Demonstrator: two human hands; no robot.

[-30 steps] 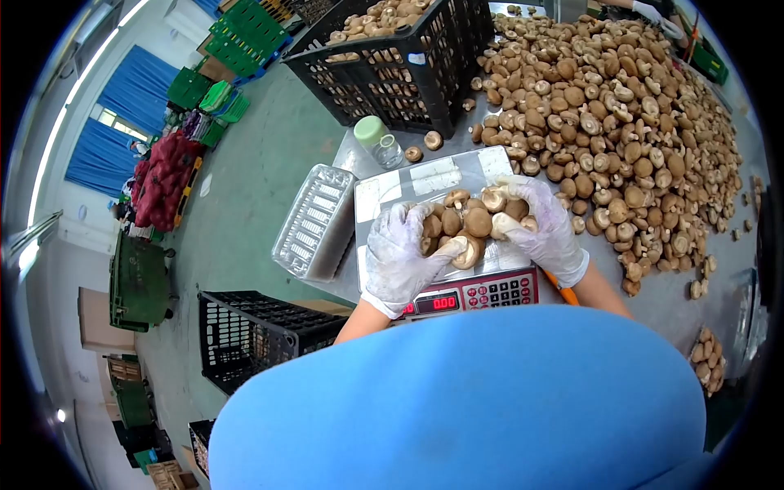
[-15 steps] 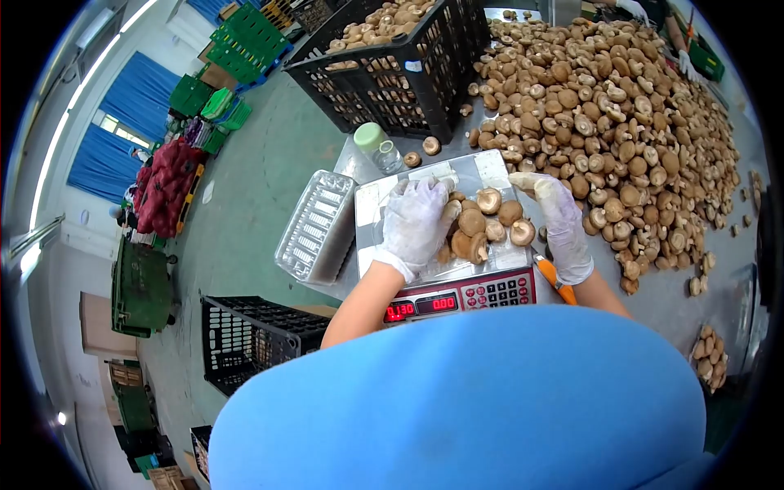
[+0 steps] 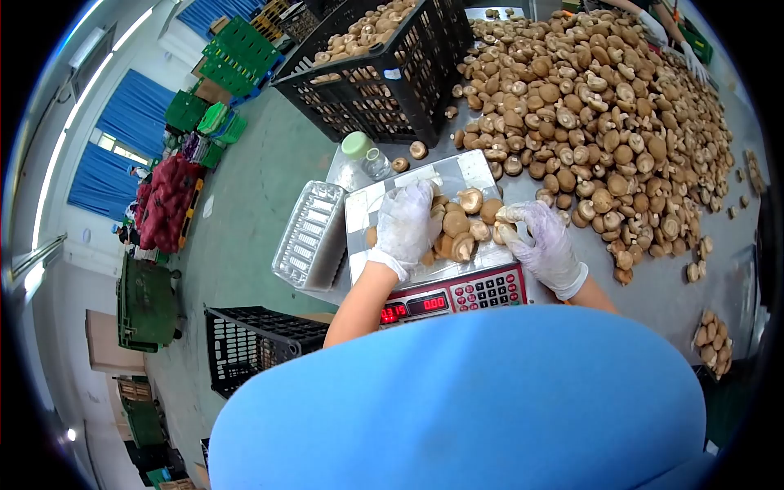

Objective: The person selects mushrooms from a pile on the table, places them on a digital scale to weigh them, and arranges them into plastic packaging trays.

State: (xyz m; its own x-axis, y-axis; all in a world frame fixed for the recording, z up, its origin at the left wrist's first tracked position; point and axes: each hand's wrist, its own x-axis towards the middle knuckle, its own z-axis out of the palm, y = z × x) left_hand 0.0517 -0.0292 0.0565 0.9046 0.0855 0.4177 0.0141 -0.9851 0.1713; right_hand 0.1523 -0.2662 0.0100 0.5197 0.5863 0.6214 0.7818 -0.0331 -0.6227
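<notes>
Several brown shiitake mushrooms [image 3: 456,223] lie in a cluster on the metal plate of a digital scale [image 3: 485,290], whose red digits are lit. My left hand [image 3: 404,224], in a whitish glove, rests at the cluster's left side with its fingers curled in; what they hold is hidden. From the right, my gloved right hand [image 3: 545,245] reaches to the plate's edge, thumb and fingertips closing on a shiitake mushroom [image 3: 497,235] there.
A large mushroom heap [image 3: 596,122] covers the table's right side. Clear plastic trays [image 3: 310,237] are stacked left of the scale, near a green-lidded jar [image 3: 366,155]. Behind stands a black crate [image 3: 376,90] of mushrooms. A co-worker's gloved hands [image 3: 692,61] are at the far right.
My right hand has moved left and down, from beside the heap to the mushroom at the plate's edge. It now covers the orange-handled tool. The scale's digits have changed, and the view has shifted slightly.
</notes>
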